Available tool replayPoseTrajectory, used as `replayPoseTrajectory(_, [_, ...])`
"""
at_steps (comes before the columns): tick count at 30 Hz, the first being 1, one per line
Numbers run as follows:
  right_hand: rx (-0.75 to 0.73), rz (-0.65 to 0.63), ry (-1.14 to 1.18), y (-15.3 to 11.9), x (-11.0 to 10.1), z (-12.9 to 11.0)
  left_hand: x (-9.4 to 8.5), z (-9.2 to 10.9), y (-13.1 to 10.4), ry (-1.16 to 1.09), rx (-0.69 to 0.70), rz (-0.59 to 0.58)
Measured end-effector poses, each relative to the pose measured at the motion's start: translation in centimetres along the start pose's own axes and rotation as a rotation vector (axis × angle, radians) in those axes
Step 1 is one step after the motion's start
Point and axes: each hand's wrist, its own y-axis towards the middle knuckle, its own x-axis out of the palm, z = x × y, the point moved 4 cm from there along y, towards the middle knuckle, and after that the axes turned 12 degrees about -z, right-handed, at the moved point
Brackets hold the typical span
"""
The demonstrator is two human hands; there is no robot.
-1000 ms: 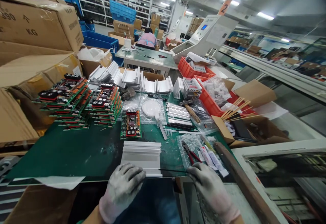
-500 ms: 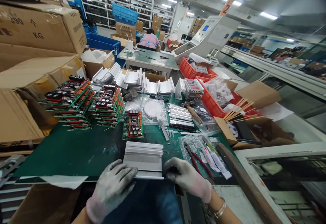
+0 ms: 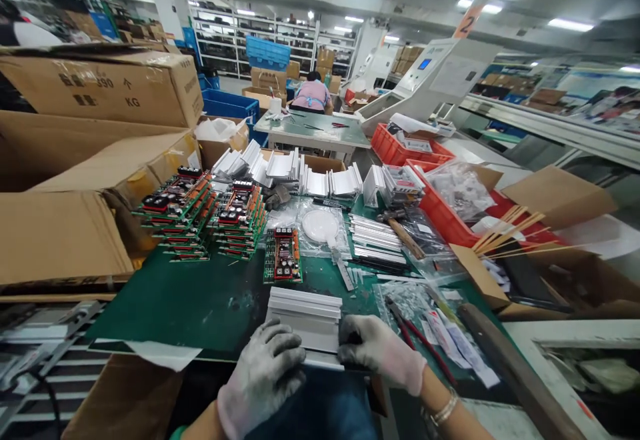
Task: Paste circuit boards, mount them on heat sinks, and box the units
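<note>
A silver aluminium profile [image 3: 313,323] with ridges and grooves lies at the table's front edge, a dark line running along its front groove. My left hand [image 3: 273,367], in a grey-stained white glove, is closed around its left front corner, fingers over the top. At the right end, my gloved right hand [image 3: 377,347] has curled fingers pressed against the profile's edge; its fingertips are partly hidden. Just behind the profile lies a green circuit board [image 3: 283,257] with red and black parts. Stacks of similar circuit boards [image 3: 240,223] stand to the left.
More aluminium profiles [image 3: 283,167] line the back. To the right lie metal strips [image 3: 377,237], a hammer [image 3: 406,237], red-handled pliers [image 3: 425,340], glue tubes [image 3: 450,340] and a brown bar [image 3: 515,367]. Red crates [image 3: 440,203] and cardboard boxes [image 3: 100,90] flank the table. A person [image 3: 313,93] sits beyond.
My right hand has come in from beside the profile to touch its right edge. My left hand reaches a little further over the left corner. The whole view has turned slightly left.
</note>
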Motion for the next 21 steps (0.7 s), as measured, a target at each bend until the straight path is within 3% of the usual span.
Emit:
replayPoseTrajectory(3, [-0.035, 0.073, -0.077, -1.1, 0.9, -0.1, -2.3, -1.2, 0.3, 0.083, -0.037, 0.049])
replayPoseTrajectory(6, [-0.048, 0.154, -0.242, -1.6, 2.6, -0.1, -4.5, -3.9, 1.5, 0.194, -0.162, 0.117])
replayPoseTrajectory(10, [-0.036, 0.222, -0.549, -1.4, 4.7, 0.2, -5.0, -7.5, 4.7, 0.346, -0.241, -0.109])
replayPoseTrajectory(13, [-0.088, 0.217, -0.564, -1.9, 4.7, 0.2, -4.6, -8.7, 6.7, 0.429, -0.211, -0.279])
replayPoseTrajectory(15, [-0.151, 0.25, -0.493, -2.7, 3.7, 0.0, -4.5, -9.0, 7.6, 0.449, -0.173, -0.36])
replayPoseTrajectory(18, [-0.23, 0.41, -0.424, -3.3, 0.3, -0.3, -4.3, -9.0, 8.5, 0.487, -0.131, -0.469])
replayPoseTrajectory(21, [-0.223, 0.54, -0.612, -1.8, -3.7, -0.6, -4.0, -8.8, 9.4, 0.519, -0.099, -0.557])
